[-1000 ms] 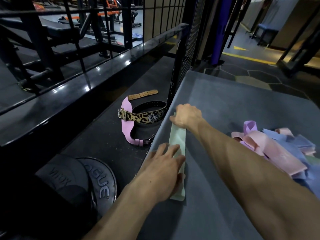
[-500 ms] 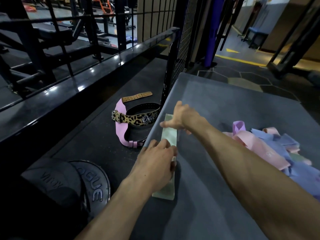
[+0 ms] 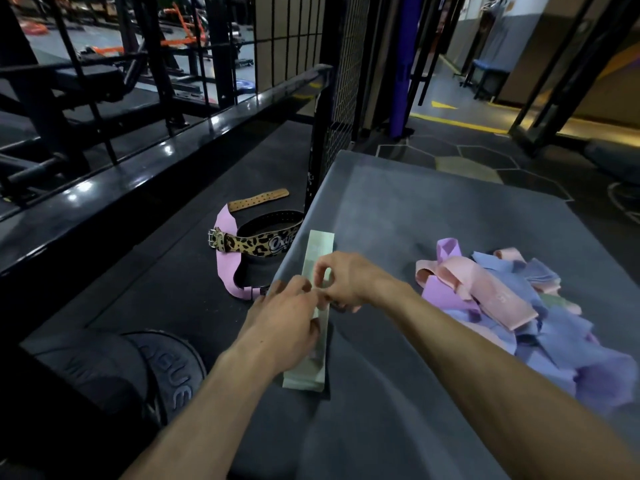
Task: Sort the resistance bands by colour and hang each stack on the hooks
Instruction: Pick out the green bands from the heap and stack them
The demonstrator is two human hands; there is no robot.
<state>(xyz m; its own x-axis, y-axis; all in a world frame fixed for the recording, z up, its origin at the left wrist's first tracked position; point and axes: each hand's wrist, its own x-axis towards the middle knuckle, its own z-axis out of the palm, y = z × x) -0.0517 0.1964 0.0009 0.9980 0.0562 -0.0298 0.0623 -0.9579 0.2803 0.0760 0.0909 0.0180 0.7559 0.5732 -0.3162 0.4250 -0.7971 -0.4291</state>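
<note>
A flat stack of pale green resistance bands [image 3: 318,247] lies lengthwise along the left edge of a grey padded platform [image 3: 433,209]. My left hand [image 3: 284,323] rests over the stack's middle with fingers curled at its edge. My right hand [image 3: 343,282] meets it from the right and pinches the green bands between thumb and fingers. A loose heap of pink, lilac and blue bands [image 3: 512,306] lies on the platform at the right, apart from both hands. No hooks are in view.
On the black floor mat left of the platform lie a pink and leopard-print lifting belt [image 3: 249,247], a tan leather strap [image 3: 259,199] and black weight plates [image 3: 149,375]. A black wire-mesh rack post [image 3: 322,140] stands at the platform's far left corner.
My right hand has drawn back from the far end of the green stack to its middle, meeting my left hand. It went from pressing flat to pinching the bands.
</note>
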